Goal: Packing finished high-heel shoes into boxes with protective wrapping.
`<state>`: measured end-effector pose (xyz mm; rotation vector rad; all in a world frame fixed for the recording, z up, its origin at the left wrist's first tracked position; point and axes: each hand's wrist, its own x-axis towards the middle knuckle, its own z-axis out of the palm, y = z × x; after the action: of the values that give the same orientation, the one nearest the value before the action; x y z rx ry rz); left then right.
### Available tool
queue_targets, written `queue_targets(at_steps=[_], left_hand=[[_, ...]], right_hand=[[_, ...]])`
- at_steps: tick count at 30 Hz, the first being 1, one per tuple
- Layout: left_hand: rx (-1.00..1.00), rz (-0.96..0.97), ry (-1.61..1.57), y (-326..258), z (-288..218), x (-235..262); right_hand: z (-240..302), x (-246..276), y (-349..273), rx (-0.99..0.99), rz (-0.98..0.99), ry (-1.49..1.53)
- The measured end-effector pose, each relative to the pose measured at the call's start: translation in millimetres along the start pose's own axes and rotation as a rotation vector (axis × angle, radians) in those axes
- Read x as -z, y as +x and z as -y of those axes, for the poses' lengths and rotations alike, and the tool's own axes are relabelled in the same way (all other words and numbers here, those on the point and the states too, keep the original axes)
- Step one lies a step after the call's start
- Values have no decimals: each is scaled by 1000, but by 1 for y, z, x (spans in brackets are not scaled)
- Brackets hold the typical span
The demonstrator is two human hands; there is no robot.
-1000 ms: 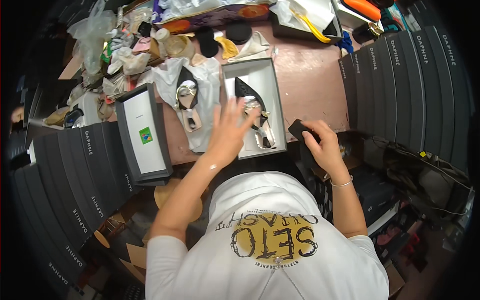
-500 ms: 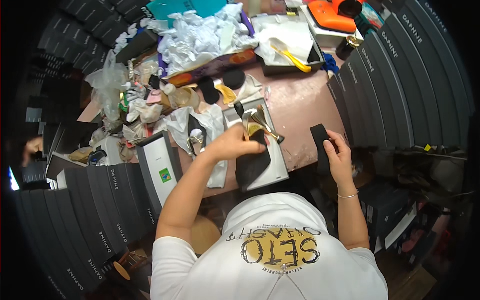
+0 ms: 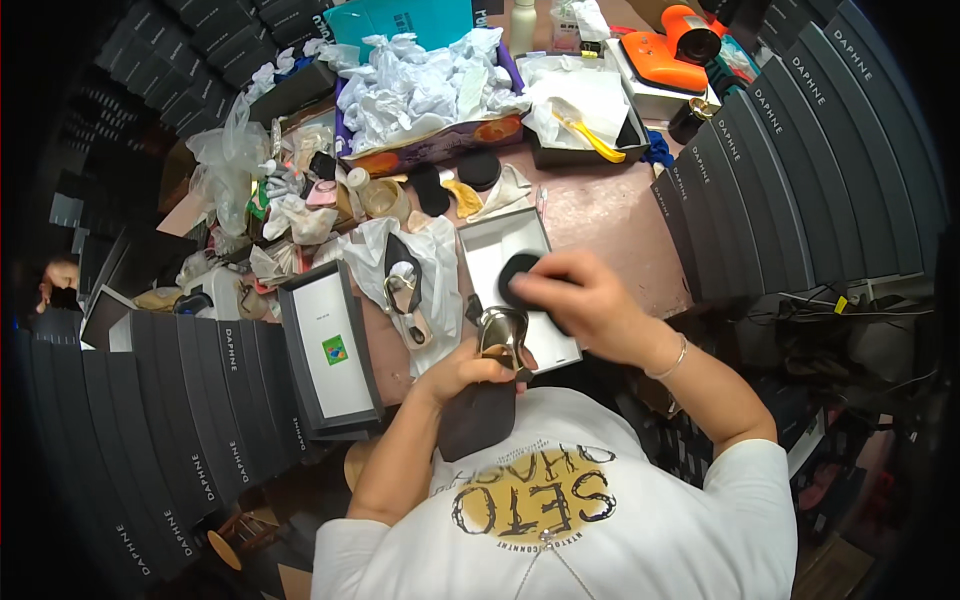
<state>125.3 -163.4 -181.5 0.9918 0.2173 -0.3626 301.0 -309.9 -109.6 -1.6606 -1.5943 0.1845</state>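
Observation:
My left hand (image 3: 458, 377) is closed round a shoe (image 3: 478, 418), held close to my body. Its dark, broad front part points toward me, and its shiny gold-toned part (image 3: 503, 332) stands out above my fingers. In my right hand (image 3: 590, 300) is a black pad with a rounded end (image 3: 517, 278), pinched by the fingers just above the gold-toned part and apart from it. Under my right hand lies an open shoe box (image 3: 495, 245) with a white inside. Left of it, a second shoe (image 3: 402, 285), black and gold, rests on white tissue paper (image 3: 436, 262).
A grey box lid (image 3: 338, 375) with a green sticker stands at left. Stacked shoe boxes rise on the left (image 3: 200, 390) and right (image 3: 790, 170). Behind are a carton of crumpled paper (image 3: 420, 95), a glass jar (image 3: 383, 198), a yellow-handled tool (image 3: 597, 140) and an orange device (image 3: 662, 58).
My left hand has drawn the shoe from above the box toward my body. My right hand has swung left with the black pad, from the table's right side to above the shoe.

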Motion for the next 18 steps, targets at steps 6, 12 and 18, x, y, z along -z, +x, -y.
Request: queue_targets(at_steps=[6,12,18], left_hand=[[50,-11,-92,1,9,-17],[-5,-140,-436,0,30,-8],[-44,-398,11,12,32,-27]], right_hand=[[-51,22,5,122,429,-457],[16,18,15,147,223,-106],[49,-13,-2,417,538,-327]])
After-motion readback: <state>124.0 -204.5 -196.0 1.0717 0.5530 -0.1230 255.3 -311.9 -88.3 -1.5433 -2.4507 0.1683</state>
